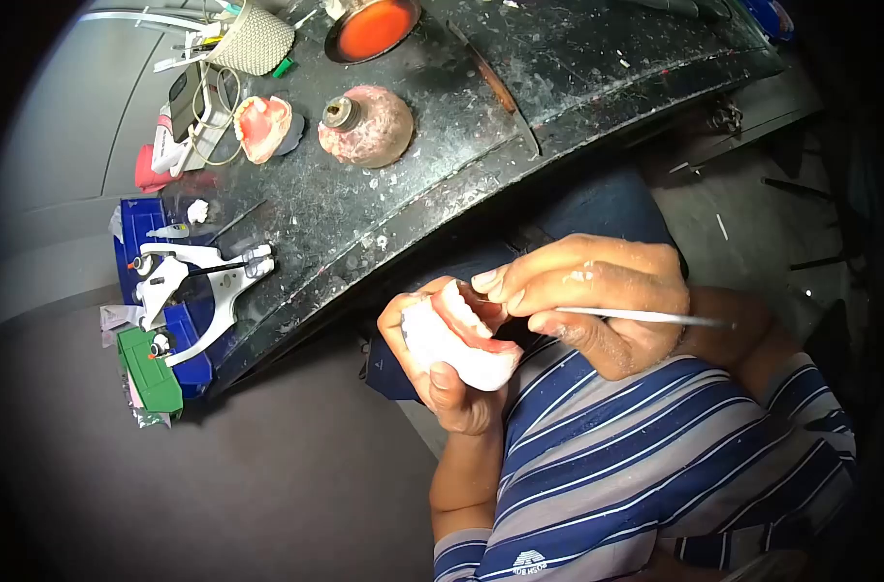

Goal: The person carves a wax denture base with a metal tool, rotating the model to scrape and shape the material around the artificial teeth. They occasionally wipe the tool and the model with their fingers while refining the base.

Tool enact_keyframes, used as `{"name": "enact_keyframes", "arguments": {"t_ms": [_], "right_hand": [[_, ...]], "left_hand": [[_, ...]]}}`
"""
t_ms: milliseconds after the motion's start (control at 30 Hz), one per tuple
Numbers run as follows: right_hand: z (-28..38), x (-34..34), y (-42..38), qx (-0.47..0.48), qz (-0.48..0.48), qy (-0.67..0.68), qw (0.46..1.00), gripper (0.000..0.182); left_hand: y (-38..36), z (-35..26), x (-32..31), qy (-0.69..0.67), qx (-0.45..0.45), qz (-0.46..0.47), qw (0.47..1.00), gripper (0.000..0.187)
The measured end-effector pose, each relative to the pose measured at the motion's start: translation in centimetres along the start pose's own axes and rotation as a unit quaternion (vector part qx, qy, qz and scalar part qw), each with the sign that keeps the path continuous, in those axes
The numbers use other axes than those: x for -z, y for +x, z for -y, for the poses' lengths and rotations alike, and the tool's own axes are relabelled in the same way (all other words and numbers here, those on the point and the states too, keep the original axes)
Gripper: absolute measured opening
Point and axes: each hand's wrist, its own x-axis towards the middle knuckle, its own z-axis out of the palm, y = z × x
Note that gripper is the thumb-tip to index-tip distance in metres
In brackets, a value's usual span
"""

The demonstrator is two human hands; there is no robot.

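Note:
My left hand (442,403) is wrapped around a dental cast (461,357) of white plaster, tilted on its side above my lap. Along the cast runs a pink wax denture base (461,315) with a row of whitish teeth. My right hand (602,296) is closed in a pen-like pinch on a slim dental carving tool (645,315) with a pale handle. The tool's tip reaches the inner side of the wax, partly hidden by the fingers, so contact is hard to make out. White specks cover the fingers of my right hand.
On the dark bench (335,213) stand a wax-smeared spirit lamp (369,126), another cast with pink wax (262,126), a dish of red wax (374,31) and a woven cup (253,41). A wax knife (495,82) lies near the edge; a white articulator (209,291) sits left.

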Motion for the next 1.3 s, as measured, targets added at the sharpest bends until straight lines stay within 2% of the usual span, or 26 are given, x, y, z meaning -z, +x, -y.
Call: {"name": "enact_keyframes", "arguments": {"t_ms": [100, 167, 267, 733, 1300], "right_hand": [[0.1, -0.1, -0.3, 0.034, -0.014, -0.046, 0.998, 0.018], [0.1, 0.1, -0.3, 0.087, 0.019, -0.113, 0.990, 0.015], [0.2, -0.4, -0.1, 0.083, 0.005, -0.074, 0.994, 0.013], [0.1, -0.6, -0.4, 0.126, 0.019, -0.072, 0.989, 0.024], [0.0, -0.5, -0.5, 0.128, 0.027, -0.074, 0.989, 0.028]], "left_hand": [[-0.2, 0.2, -0.6, 0.020, -0.039, 0.001, 0.999, 0.075], [-0.2, 0.3, -0.9, 0.016, -0.069, 0.002, 0.997, 0.075], [-0.1, 0.5, -1.1, 0.016, -0.096, 0.001, 0.995, 0.076], [-0.3, 0.4, -1.0, 0.022, -0.088, 0.006, 0.996, 0.078], [-0.5, 0.5, -0.8, 0.055, -0.084, -0.011, 0.995, 0.078]]}}
